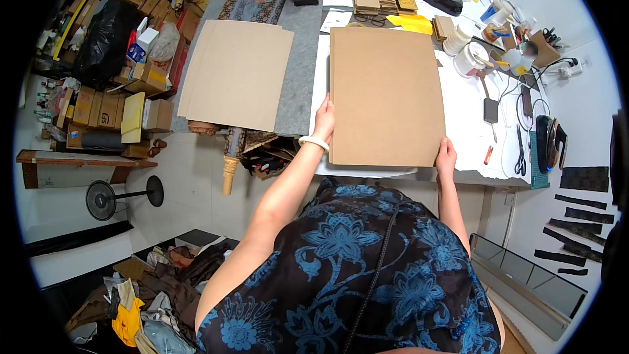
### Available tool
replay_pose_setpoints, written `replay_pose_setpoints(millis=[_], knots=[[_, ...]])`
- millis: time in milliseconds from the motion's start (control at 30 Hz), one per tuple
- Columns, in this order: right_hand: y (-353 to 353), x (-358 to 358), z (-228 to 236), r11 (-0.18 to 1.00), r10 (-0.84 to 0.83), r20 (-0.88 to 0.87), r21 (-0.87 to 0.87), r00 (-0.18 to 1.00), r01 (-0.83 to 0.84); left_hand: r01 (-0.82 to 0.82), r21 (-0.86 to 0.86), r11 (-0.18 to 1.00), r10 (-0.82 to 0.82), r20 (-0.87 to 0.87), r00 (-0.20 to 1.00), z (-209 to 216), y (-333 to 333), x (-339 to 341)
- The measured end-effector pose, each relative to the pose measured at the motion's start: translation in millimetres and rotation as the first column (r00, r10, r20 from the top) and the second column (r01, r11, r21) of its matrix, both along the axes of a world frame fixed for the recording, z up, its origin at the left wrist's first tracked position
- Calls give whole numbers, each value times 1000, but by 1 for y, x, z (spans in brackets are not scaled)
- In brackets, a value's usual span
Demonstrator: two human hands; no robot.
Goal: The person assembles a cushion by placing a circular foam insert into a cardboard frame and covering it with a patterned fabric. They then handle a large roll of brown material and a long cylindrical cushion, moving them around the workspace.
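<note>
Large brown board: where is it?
In the head view, the large brown board is over the white worktop right of centre, between the left hand and the right hand, its far edge by the yellow sheet.

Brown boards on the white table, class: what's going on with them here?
A person's left hand grips the brown boards by their left edge, and the right hand holds them near the lower right corner, at the front of the white table. Paler boards lie to the left. An open white jar stands to the right.
</note>
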State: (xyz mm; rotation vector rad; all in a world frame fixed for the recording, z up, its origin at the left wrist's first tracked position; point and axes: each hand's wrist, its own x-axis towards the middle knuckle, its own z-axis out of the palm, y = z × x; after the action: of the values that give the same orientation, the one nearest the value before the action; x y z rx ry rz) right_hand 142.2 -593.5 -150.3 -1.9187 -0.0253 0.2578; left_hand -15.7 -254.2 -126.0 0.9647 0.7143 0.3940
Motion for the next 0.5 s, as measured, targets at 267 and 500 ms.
replay_pose_setpoints(millis=[267,500], knots=[[-3,5,-11,999,-6,-84,42,996,9,-21,-29,999,22,26,999,-39,9,4],[28,13,35,931,134,214,-360,968,-50,14,330,944,79,-266,961,-33,10,12]])
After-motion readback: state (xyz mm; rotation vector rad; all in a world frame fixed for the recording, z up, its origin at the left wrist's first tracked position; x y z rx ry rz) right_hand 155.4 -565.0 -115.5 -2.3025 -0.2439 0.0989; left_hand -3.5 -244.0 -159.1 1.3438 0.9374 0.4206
